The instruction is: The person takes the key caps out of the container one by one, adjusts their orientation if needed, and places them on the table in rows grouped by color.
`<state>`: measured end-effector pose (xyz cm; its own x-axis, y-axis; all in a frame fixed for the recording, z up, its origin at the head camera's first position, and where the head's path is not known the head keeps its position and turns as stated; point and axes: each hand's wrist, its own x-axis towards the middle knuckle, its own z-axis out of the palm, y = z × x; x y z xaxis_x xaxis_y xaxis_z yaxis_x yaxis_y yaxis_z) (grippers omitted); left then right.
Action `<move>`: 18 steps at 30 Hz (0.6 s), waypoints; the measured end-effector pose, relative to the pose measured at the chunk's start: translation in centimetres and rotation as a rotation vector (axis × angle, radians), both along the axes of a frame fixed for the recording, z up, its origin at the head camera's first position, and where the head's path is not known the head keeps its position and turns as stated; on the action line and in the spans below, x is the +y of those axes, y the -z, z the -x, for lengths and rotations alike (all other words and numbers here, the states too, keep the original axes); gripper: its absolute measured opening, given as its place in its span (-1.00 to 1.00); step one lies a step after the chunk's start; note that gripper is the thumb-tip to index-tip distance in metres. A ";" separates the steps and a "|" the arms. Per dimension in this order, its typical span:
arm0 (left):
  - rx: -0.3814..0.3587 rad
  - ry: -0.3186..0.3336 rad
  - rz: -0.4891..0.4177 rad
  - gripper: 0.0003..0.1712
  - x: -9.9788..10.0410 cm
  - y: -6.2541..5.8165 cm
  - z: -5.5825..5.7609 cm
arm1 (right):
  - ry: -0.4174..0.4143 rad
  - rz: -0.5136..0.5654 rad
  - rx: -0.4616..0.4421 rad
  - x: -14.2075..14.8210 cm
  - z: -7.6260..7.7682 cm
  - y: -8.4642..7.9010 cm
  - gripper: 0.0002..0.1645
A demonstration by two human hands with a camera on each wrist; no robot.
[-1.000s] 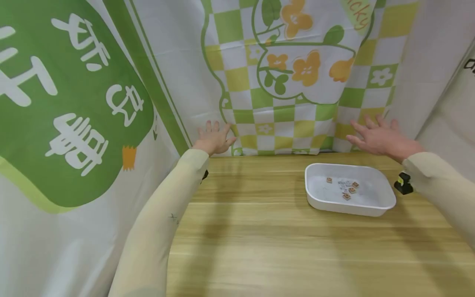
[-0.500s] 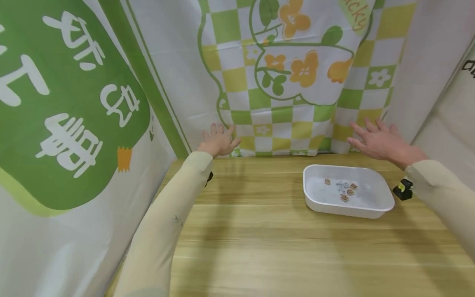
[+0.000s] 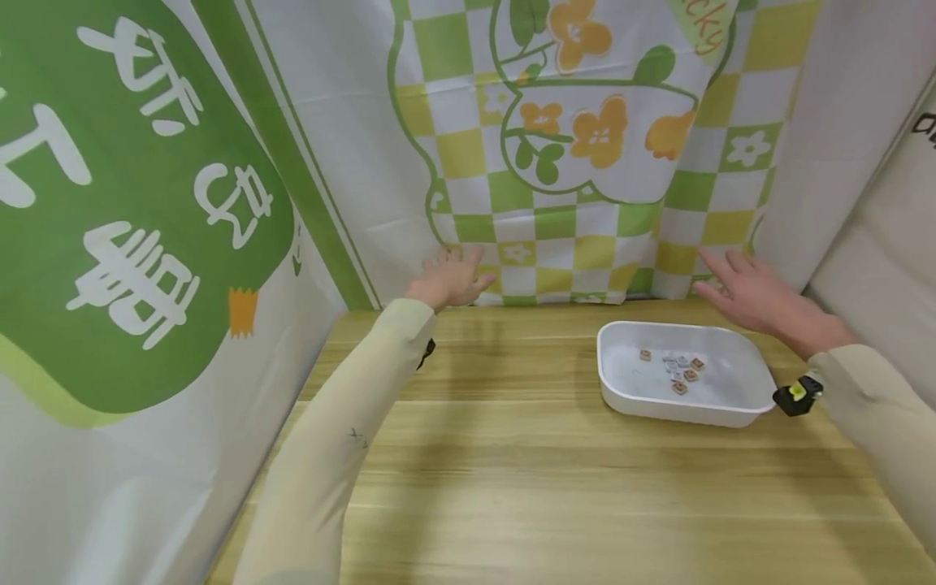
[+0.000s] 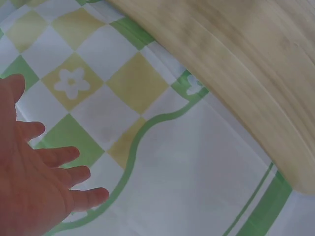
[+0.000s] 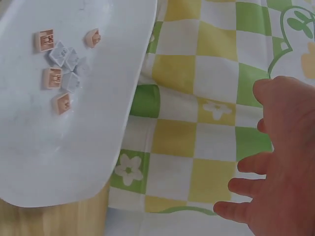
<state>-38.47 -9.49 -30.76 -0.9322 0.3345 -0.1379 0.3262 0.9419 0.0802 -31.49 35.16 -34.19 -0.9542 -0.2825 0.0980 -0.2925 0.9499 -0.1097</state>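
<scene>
My left hand (image 3: pixel 451 280) is held out over the far edge of the table, fingers spread, with nothing in it. In the left wrist view its fingers (image 4: pixel 59 156) extend in front of the checkered cloth. Beyond the right end of a white tray (image 3: pixel 673 409), my right hand (image 3: pixel 768 301) reaches forward, also spread and holding nothing. Inside the tray lie several small keycaps, with their undersides showing in the right wrist view. Some are orange-brown, such as one keycap (image 5: pixel 52 77); others are white, like the keycap (image 5: pixel 58 53) clustered beside them.
A wooden table (image 3: pixel 541 487) stretches beneath both arms. Behind it hangs a cloth (image 3: pixel 556 223) with green and yellow checks and flowers. Another cloth (image 3: pixel 241 422), with a large green patch and white characters, hangs along the left side. Black wrist cameras (image 3: pixel 797 396) sit under the sleeves.
My left hand has shifted to the right, and my right hand has come slightly back and to the right. The tray and keycaps stay where they were; the head view has turned a little.
</scene>
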 end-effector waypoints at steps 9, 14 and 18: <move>0.048 0.069 -0.013 -0.21 2.4 1.1 -0.2 | -0.031 0.097 0.094 1.5 -1.8 3.2 -0.28; 0.030 0.094 -0.008 -0.21 3.0 1.8 -0.4 | -0.031 0.093 0.114 2.1 -2.2 4.6 -0.29; 0.022 0.135 -0.021 -0.22 3.8 2.1 -0.4 | -0.017 0.094 0.107 2.6 -2.2 5.4 -0.30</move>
